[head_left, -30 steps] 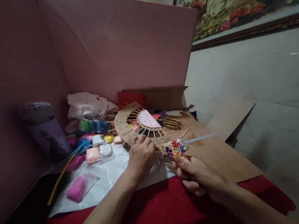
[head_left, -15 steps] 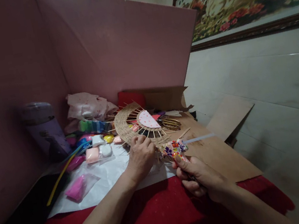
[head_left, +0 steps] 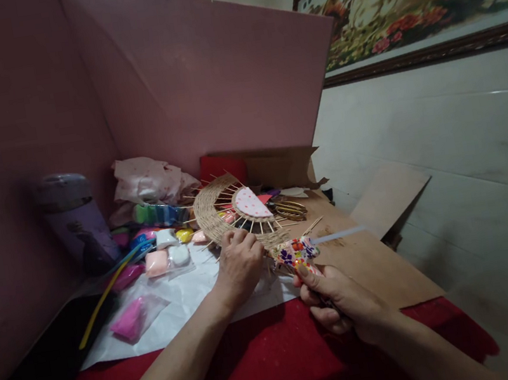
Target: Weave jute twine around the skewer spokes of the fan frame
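Note:
A half-round woven piece (head_left: 215,209) of tan cord on thin wooden sticks lies tilted on the table, with a pink dotted half-disc (head_left: 251,203) at its centre. My left hand (head_left: 239,264) has its fingers curled and pinching the near edge of the weave. My right hand (head_left: 343,301) is closed around a flower-patterned glue gun (head_left: 297,252), with a clear glue stick (head_left: 338,235) pointing right from its back. The gun's tip sits close to the weave's near edge, just right of my left fingers.
White paper (head_left: 180,304) on a red cloth (head_left: 272,367) holds several packets of coloured clay (head_left: 168,258). A purple bottle (head_left: 76,219) stands at the left, a brown cardboard sheet (head_left: 366,262) lies at the right. Pink boards (head_left: 197,77) wall the back.

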The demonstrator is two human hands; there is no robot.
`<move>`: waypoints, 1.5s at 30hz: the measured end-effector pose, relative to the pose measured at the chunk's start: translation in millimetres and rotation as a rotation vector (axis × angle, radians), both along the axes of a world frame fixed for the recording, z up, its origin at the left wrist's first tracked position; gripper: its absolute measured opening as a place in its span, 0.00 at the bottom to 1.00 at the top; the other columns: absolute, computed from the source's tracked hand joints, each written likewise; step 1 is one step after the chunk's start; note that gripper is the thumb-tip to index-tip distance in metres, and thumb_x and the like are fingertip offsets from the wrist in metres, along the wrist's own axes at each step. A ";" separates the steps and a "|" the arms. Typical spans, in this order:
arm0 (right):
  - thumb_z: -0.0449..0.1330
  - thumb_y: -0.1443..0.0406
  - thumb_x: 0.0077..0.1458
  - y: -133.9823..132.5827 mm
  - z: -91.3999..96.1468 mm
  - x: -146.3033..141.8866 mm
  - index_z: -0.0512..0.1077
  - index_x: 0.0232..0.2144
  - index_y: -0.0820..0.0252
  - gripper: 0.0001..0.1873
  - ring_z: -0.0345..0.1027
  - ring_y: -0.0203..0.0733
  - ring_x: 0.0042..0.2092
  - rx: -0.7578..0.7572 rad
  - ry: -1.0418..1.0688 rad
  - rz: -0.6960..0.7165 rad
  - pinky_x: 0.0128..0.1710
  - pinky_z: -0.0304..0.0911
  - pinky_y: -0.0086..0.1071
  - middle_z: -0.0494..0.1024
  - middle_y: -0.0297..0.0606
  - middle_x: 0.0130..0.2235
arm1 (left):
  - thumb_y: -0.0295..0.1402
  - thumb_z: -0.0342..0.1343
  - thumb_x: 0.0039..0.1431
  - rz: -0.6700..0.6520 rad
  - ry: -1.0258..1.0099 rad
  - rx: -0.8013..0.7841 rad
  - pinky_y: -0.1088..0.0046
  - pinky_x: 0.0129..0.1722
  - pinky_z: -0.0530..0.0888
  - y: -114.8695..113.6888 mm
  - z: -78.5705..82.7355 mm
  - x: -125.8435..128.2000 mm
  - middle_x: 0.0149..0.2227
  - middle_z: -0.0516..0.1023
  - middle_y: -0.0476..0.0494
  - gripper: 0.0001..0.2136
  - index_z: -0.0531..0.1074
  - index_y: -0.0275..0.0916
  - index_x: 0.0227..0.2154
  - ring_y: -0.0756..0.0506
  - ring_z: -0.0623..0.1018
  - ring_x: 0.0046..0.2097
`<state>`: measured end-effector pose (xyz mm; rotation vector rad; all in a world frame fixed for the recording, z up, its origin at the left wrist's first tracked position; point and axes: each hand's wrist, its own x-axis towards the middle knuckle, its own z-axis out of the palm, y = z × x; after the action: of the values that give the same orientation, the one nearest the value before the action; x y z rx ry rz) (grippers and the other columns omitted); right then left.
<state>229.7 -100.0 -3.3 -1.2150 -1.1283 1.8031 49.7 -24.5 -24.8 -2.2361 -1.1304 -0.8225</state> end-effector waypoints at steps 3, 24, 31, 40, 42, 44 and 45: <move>0.59 0.44 0.44 -0.4 1.4 0.2 0.61 0.30 0.58 0.25 0.41 0.21 0.14 0.013 0.003 -0.008 0.10 0.35 0.18 0.56 0.22 0.20 | 0.32 0.51 0.57 -0.003 -0.001 -0.004 0.61 0.42 0.61 -0.6 0.4 0.2 0.29 0.73 0.46 0.08 0.69 0.38 0.24 0.43 0.67 0.39; 0.57 0.48 0.50 4.5 5.5 26.3 0.62 0.33 0.58 0.20 0.40 0.21 0.14 0.116 0.156 0.057 0.10 0.35 0.19 0.58 0.23 0.21 | 0.29 0.52 0.56 -0.024 -0.011 -0.019 0.60 0.43 0.62 -2.3 2.3 0.3 0.30 0.73 0.44 0.06 0.70 0.38 0.25 0.43 0.68 0.40; 0.57 0.46 0.48 1.7 -0.3 7.8 0.62 0.31 0.58 0.23 0.41 0.22 0.13 0.071 -0.014 0.083 0.09 0.35 0.19 0.57 0.22 0.19 | 0.30 0.52 0.56 -0.021 0.002 -0.021 0.61 0.43 0.62 -3.0 2.5 -0.4 0.30 0.73 0.43 0.06 0.70 0.37 0.26 0.43 0.68 0.41; 0.58 0.45 0.47 4.9 3.1 2.9 0.62 0.30 0.59 0.24 0.42 0.22 0.14 0.046 -0.045 0.041 0.10 0.35 0.18 0.57 0.22 0.19 | 0.31 0.51 0.57 -0.015 0.006 -0.023 0.61 0.43 0.61 -1.8 1.9 -0.1 0.30 0.73 0.44 0.08 0.69 0.38 0.25 0.43 0.68 0.40; 0.58 0.45 0.46 4.5 3.7 2.3 0.62 0.30 0.59 0.24 0.42 0.22 0.14 0.044 -0.049 0.043 0.10 0.34 0.18 0.57 0.22 0.19 | 0.31 0.51 0.57 -0.018 0.007 -0.018 0.61 0.43 0.62 -2.0 2.2 -0.3 0.30 0.73 0.44 0.07 0.69 0.37 0.25 0.43 0.68 0.40; 0.59 0.45 0.46 4.0 4.2 1.5 0.62 0.29 0.59 0.24 0.42 0.22 0.14 0.044 -0.048 0.048 0.10 0.34 0.18 0.56 0.22 0.18 | 0.31 0.51 0.57 -0.019 0.009 -0.012 0.61 0.42 0.62 -2.1 2.2 -0.3 0.30 0.73 0.44 0.07 0.70 0.37 0.25 0.43 0.67 0.40; 0.59 0.45 0.45 3.8 4.4 1.1 0.62 0.29 0.58 0.24 0.41 0.22 0.14 0.044 -0.049 0.049 0.10 0.34 0.18 0.56 0.22 0.18 | 0.31 0.51 0.57 -0.020 0.009 -0.009 0.61 0.42 0.62 -2.0 2.1 -0.3 0.30 0.73 0.43 0.07 0.70 0.37 0.25 0.43 0.67 0.40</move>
<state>230.8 -96.2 1.1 -1.2212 -1.2292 1.7835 49.4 -26.5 -22.6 -2.2599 -1.1120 -0.8161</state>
